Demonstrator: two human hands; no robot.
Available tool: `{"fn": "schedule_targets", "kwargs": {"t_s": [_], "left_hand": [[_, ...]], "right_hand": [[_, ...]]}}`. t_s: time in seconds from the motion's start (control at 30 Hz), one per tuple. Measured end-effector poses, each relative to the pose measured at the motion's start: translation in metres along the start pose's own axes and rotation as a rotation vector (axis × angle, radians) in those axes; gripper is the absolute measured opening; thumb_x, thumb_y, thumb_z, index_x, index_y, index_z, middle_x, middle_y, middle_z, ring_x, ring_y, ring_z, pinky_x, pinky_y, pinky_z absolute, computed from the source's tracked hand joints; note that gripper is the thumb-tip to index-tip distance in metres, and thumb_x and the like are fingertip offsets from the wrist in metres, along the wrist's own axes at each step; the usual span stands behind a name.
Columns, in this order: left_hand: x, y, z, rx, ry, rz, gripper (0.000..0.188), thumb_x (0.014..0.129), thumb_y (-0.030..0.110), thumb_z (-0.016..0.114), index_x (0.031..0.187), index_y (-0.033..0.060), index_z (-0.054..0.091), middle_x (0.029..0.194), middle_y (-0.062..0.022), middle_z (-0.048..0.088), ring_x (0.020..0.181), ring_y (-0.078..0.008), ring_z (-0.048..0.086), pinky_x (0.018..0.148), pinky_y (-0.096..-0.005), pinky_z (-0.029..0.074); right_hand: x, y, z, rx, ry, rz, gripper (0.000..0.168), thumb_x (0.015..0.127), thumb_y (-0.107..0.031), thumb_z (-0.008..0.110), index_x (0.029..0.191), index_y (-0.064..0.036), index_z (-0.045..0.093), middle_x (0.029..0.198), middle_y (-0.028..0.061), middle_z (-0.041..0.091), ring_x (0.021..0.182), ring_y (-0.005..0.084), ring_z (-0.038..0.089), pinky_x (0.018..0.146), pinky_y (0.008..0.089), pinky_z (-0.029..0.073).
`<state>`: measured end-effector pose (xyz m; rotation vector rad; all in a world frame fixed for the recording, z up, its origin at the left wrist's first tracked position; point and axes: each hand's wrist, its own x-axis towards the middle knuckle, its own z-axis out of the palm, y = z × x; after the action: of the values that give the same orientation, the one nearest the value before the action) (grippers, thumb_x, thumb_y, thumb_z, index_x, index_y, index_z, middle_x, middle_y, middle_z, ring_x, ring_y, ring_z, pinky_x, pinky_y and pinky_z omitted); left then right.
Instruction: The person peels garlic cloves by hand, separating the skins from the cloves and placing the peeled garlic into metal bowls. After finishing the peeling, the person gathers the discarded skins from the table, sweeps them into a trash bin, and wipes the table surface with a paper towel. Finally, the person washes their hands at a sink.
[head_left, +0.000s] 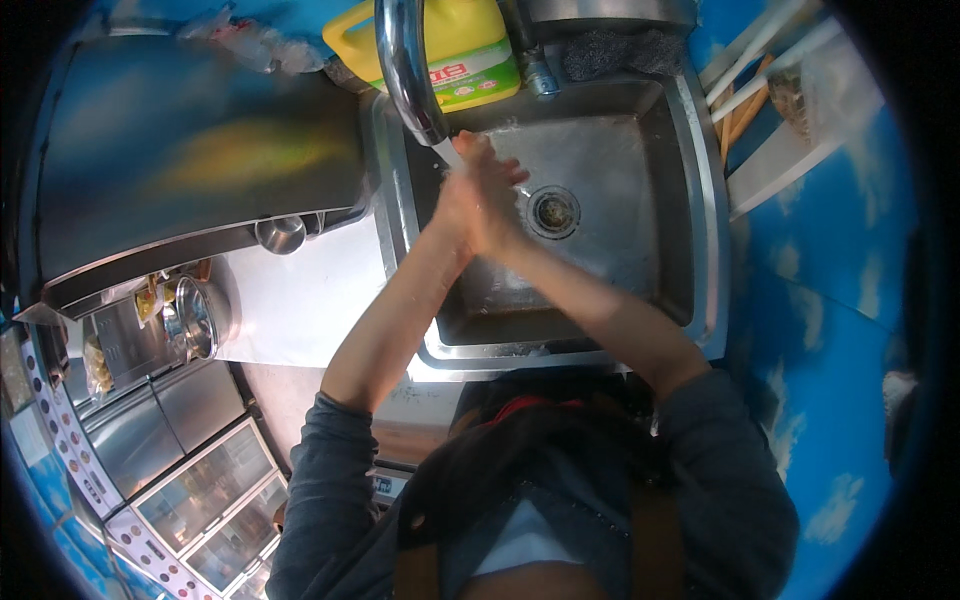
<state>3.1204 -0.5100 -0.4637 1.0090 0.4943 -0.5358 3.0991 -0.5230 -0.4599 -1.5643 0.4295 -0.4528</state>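
Note:
Both of my hands meet below the chrome faucet (409, 82), where a stream of water (448, 153) falls on them. My left hand (454, 196) lies against my right hand (489, 199), palm side hard to make out. Blur and overlap hide how the fingers are placed. No object shows between the hands. Under them is a stainless steel sink (600, 277) with a round drain (553, 212) just right of my hands. Wet streaks glisten on my left forearm (409, 304).
Behind the sink stands a yellow detergent jug (480, 49), beside a dark mesh cloth (622, 56). A white rack (780, 161) borders the right side. At left are a large steel panel (202, 135), a metal cup (280, 234) and a steel pot (202, 319).

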Motion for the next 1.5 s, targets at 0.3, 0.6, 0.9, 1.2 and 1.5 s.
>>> {"fn": "schedule_targets", "kwargs": {"t_s": [0.3, 0.6, 0.9, 1.2, 1.5], "left_hand": [[0.010, -0.015, -0.021, -0.269, -0.152, 0.064, 0.013, 0.081, 0.020, 0.050, 0.083, 0.0079, 0.047, 0.066, -0.0047, 0.049, 0.060, -0.0173, 0.051, 0.053, -0.0316, 0.046], [0.003, 0.010, -0.003, -0.439, -0.157, 0.127, 0.014, 0.078, 0.014, 0.053, 0.070, 0.0087, 0.044, 0.060, -0.0027, 0.043, 0.056, -0.0153, 0.045, 0.053, -0.0288, 0.042], [0.012, 0.012, -0.007, -0.232, -0.068, 0.084, 0.026, 0.082, 0.024, 0.052, 0.063, 0.0099, 0.042, 0.053, -0.0015, 0.039, 0.046, -0.0129, 0.037, 0.046, -0.0270, 0.036], [-0.005, -0.006, -0.014, 0.143, -0.160, 0.242, 0.054, 0.086, 0.037, 0.038, 0.131, 0.0086, 0.025, 0.126, -0.0053, 0.035, 0.112, -0.0155, 0.035, 0.096, -0.0303, 0.026], [-0.013, 0.006, 0.003, 0.087, -0.046, 0.137, 0.049, 0.088, 0.037, 0.034, 0.131, 0.0149, 0.026, 0.131, -0.0082, 0.032, 0.119, -0.0215, 0.032, 0.094, -0.0367, 0.028]], "right_hand": [[0.027, 0.018, -0.016, 0.404, -0.490, 0.670, 0.035, 0.081, -0.034, 0.052, 0.091, 0.000, 0.049, 0.090, 0.0142, 0.051, 0.094, 0.0233, 0.050, 0.084, 0.0379, 0.039], [0.032, 0.000, -0.029, 1.507, -0.399, 0.905, 0.042, 0.089, -0.039, 0.034, 0.083, -0.001, 0.051, 0.103, 0.0144, 0.053, 0.106, 0.0229, 0.043, 0.096, 0.0370, 0.027], [-0.003, -0.005, -0.039, 1.022, -0.277, 0.661, 0.035, 0.091, -0.031, 0.032, 0.105, -0.001, 0.042, 0.116, 0.0107, 0.041, 0.113, 0.0185, 0.035, 0.097, 0.0351, 0.023], [0.030, 0.054, -0.009, 0.282, -0.453, 0.284, 0.068, 0.085, -0.048, 0.032, 0.132, -0.004, 0.011, 0.123, 0.0201, 0.029, 0.116, 0.0308, 0.031, 0.095, 0.0403, 0.025], [0.031, 0.032, -0.014, 0.117, -0.432, 0.094, 0.052, 0.086, -0.041, 0.033, 0.123, -0.004, 0.033, 0.124, 0.0159, 0.032, 0.119, 0.0263, 0.027, 0.096, 0.0353, 0.023]]}}
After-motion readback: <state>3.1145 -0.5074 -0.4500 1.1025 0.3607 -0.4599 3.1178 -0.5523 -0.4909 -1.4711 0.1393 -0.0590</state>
